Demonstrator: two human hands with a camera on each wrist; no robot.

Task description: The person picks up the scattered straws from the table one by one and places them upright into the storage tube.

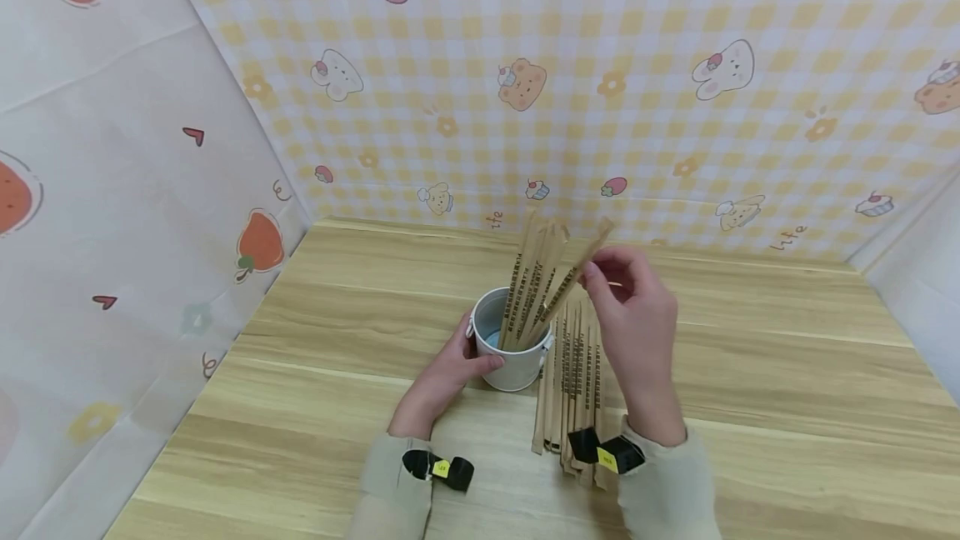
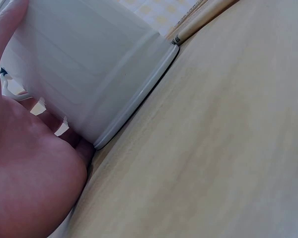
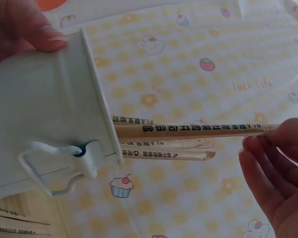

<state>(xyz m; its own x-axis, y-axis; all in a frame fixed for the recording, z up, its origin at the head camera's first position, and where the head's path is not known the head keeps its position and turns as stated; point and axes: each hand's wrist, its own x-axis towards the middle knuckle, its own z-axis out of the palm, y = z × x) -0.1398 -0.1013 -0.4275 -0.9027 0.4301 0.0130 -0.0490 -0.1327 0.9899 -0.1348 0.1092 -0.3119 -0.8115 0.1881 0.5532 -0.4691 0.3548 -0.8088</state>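
Note:
A small white metal bucket (image 1: 512,372) stands upright on the wooden table, several paper-wrapped straws (image 1: 531,282) leaning inside it. My left hand (image 1: 452,367) grips the bucket from the left, thumb over its near side; in the left wrist view the bucket's base (image 2: 139,104) sits on the table. Between thumb and fingertips, my right hand (image 1: 637,315) pinches one wrapped straw (image 3: 198,131) near its upper part, and that straw's lower end is inside the bucket. Black printed characters run along the brown wrappers. A looped side handle (image 3: 52,168) shows on the bucket.
More paper-wrapped straws (image 1: 577,382) lie in a loose bunch on the table (image 1: 787,357), right of the bucket and partly under the right forearm. A yellow checked cloth (image 1: 570,132) hangs behind the table, and a white printed cloth (image 1: 135,215) hangs on the left.

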